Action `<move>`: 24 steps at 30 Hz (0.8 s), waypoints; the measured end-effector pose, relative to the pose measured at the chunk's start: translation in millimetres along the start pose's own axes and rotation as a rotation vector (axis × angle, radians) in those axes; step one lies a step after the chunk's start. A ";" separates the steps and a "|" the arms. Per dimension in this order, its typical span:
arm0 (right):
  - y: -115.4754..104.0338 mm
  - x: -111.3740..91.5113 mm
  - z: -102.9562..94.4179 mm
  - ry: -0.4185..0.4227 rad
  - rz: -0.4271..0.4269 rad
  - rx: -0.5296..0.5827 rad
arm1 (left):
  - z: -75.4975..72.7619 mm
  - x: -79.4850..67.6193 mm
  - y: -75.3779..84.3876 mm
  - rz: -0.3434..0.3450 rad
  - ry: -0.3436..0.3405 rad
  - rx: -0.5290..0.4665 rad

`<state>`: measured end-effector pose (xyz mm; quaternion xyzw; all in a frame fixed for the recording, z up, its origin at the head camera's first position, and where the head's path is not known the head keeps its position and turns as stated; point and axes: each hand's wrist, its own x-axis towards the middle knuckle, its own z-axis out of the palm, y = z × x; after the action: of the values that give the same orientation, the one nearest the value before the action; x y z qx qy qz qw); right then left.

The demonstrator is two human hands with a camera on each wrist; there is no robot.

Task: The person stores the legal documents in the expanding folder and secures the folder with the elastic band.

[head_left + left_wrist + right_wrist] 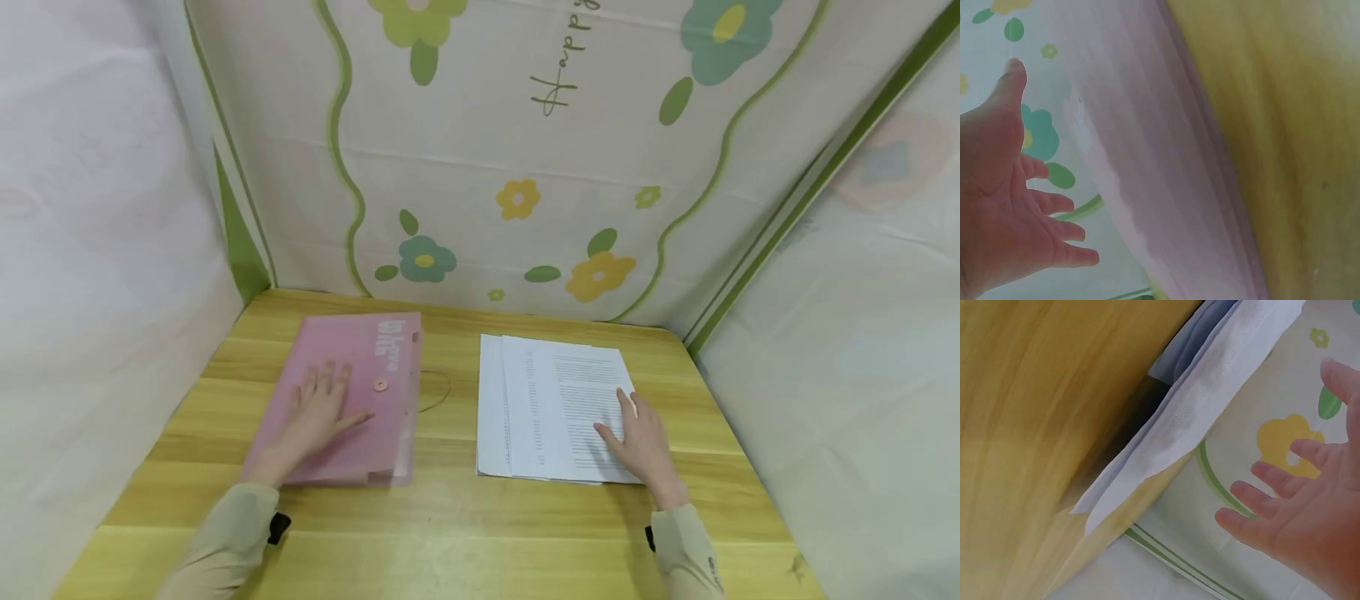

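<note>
A pink translucent expanding folder [375,446] lies on the left part of the table, with white lettering and a round button [381,385] near its right side. Over it, my left hand [318,421] has its fingers spread; the left wrist view shows a gap between the hand [1007,194] and the folder's layered edge [1172,156]. To the right lies a stack of printed paper sheets [555,408], slightly fanned. Above its right side is my right hand [643,442], fingers extended. Seen from the right wrist, that hand [1316,500] holds nothing and stands apart from the sheets [1185,419].
The wooden table [457,533] is bounded at the back by a floral cloth [465,167], with pale cloth walls on both sides. A thin cord loop [448,390] extends from the folder's right side toward the papers.
</note>
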<state>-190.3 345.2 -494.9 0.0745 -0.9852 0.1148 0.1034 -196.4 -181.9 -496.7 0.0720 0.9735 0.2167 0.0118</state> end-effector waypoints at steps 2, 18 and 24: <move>1.8 0.1 0.0 0.000 0.001 0.000 | 3.5 -0.7 2.2 -0.004 0.001 -0.004; 15.9 2.0 7.6 -0.084 0.062 0.087 | 20.9 -12.3 31.9 0.046 0.021 0.011; 19.5 3.9 9.6 -0.109 0.087 0.092 | 29.4 -14.8 42.7 0.050 0.021 -0.008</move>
<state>-199.1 361.1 -507.3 0.0422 -0.9853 0.1602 0.0410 -174.4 -133.5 -505.4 0.0942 0.9705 0.2217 -0.0038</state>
